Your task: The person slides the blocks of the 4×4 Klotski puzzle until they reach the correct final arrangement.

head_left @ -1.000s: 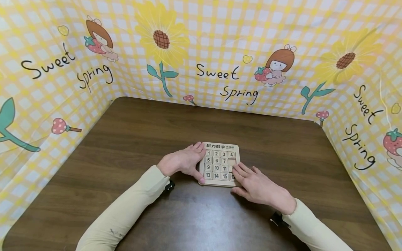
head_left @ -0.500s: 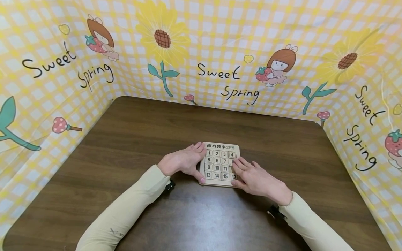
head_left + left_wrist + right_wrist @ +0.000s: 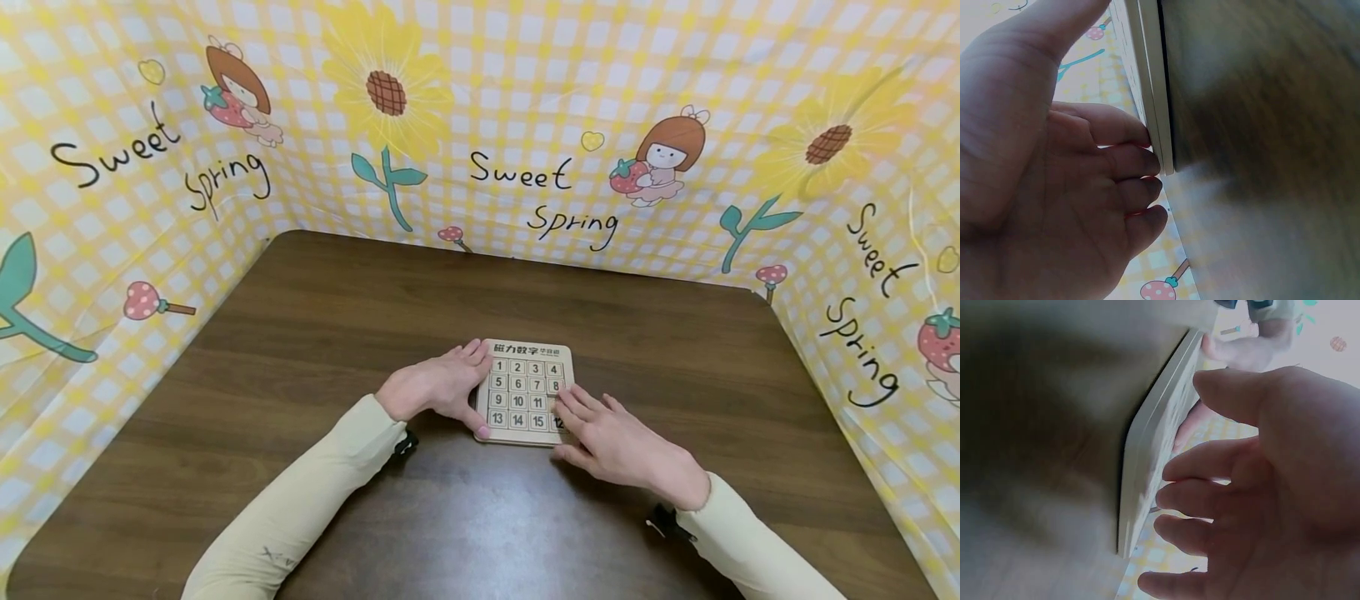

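Observation:
A light wooden sliding number puzzle (image 3: pixel 517 392) lies flat on the table. Tile 8 (image 3: pixel 556 385) sits at the right of its second row, under tile 4 (image 3: pixel 553 369). Below tile 8 is a gap, partly covered by fingers. Tile 12 (image 3: pixel 558 422) is half hidden at the lower right. My left hand (image 3: pixel 450 385) rests along the puzzle's left edge, thumb at the near corner and fingers at the far one. With fingers extended, my right hand (image 3: pixel 611 437) reaches over the right edge, fingertips by the gap and tile 12. In the right wrist view, the puzzle's side (image 3: pixel 1147 450) shows beside the fingers.
A dark brown wooden table (image 3: pixel 360 308) carries the puzzle. Yellow checked cloth (image 3: pixel 525 92) printed with flowers and lettering walls in its back and sides. Black straps show at both sleeve cuffs.
Tile 8 has moved up from the third row to the second, and the gap is now below it. My right hand went up, then came back toward me. The left hand has stayed put.

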### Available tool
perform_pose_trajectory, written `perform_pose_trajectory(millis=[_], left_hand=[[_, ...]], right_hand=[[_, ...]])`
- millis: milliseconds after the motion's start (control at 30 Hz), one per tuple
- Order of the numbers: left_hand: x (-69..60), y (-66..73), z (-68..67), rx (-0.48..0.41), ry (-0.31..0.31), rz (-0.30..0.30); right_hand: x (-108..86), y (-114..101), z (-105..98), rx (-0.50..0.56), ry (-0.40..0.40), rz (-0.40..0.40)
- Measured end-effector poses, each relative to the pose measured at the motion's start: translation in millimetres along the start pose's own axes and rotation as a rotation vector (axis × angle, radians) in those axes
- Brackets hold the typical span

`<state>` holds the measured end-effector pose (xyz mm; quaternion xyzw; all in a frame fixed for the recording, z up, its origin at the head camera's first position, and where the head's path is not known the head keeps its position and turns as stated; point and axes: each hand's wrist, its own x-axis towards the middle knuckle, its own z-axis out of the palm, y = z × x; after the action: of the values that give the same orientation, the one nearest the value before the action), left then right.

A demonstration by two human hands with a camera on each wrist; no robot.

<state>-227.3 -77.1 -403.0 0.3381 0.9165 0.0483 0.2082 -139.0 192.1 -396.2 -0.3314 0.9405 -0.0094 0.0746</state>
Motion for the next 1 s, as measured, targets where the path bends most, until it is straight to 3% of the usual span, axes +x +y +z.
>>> perform_pose_trajectory(millis=[333, 700, 1000], left_hand=[[-0.6, -0.4, -0.7, 0.003, -0.011, -0.008], [-1.8, 0.9, -1.3, 0.002, -0.014, 0.002], [-1.0, 0.2, -2.3, 0.022, -0.007, 0.014]], right_hand=[[-23.0, -16, 5, -0.006, -0.010, -0.037], [-23.1, -14, 7, -0.041, 0.014, -0.047], [-11.0, -4, 6, -0.028, 0.023, -0.040]])
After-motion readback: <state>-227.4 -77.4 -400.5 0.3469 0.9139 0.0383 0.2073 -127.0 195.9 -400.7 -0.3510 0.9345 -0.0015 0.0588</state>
